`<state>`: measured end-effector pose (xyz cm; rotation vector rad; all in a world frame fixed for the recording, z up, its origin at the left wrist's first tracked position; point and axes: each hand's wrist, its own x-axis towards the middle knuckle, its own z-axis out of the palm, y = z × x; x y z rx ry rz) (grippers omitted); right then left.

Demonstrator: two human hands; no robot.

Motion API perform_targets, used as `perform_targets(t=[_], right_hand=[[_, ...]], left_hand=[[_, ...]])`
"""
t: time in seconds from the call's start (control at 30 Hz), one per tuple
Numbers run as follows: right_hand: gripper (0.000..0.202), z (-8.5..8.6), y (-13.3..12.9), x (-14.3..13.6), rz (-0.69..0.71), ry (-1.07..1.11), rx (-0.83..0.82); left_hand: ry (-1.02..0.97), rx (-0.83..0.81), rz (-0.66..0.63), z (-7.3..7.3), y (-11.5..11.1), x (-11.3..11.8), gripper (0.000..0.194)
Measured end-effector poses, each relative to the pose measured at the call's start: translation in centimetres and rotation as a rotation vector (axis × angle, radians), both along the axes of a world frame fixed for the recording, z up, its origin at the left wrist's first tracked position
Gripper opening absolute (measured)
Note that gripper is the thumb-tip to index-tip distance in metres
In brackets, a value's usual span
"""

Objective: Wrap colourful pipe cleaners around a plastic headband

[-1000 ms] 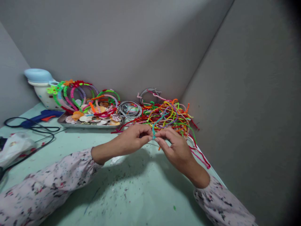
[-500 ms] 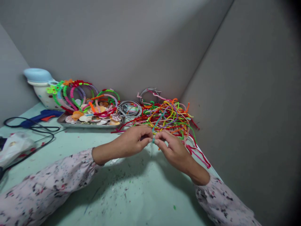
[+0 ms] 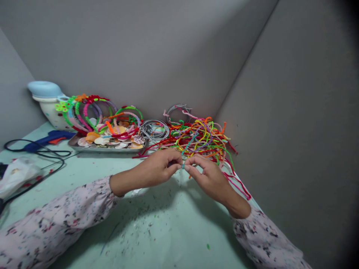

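Observation:
Between my two hands is a thin teal pipe cleaner (image 3: 183, 166), with a small bent part at the fingertips and a free end rising toward the pile behind. My left hand (image 3: 162, 168) pinches it from the left with thumb and index finger. From the right, my right hand (image 3: 207, 177) closes thumb and finger on the same small part. The fingertips of both hands almost meet. Just beyond them lies a tangled heap of colourful pipe cleaners (image 3: 207, 140).
A metal tray (image 3: 112, 150) holds shells and fuzzy colourful headbands. Next to it are coiled grey wires (image 3: 155, 129). At the left stand a white container with a blue lid (image 3: 46, 89), a blue glue gun (image 3: 42, 142) with black cable, and a plastic bag (image 3: 21, 173).
The right hand's fingers have shifted very slightly around the teal piece, whose bent part now looks more compact. Otherwise the scene is the same.

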<state>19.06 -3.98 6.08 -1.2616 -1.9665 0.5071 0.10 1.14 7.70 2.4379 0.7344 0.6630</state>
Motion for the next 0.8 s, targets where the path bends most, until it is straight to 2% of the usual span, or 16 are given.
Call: perform_targets(t=[0.47, 0.8], right_hand=[[0.014, -0.20, 0.16, 0.32, 0.092, 0.102, -0.176], [0.014, 0.30, 0.14, 0.14, 0.064, 0.013, -0.060]], left_hand=[[0.012, 0.040, -0.043, 0.23, -0.15, 0.09, 0.013], [0.007, 0.068, -0.037, 0.03, 0.03, 0.03, 0.013]])
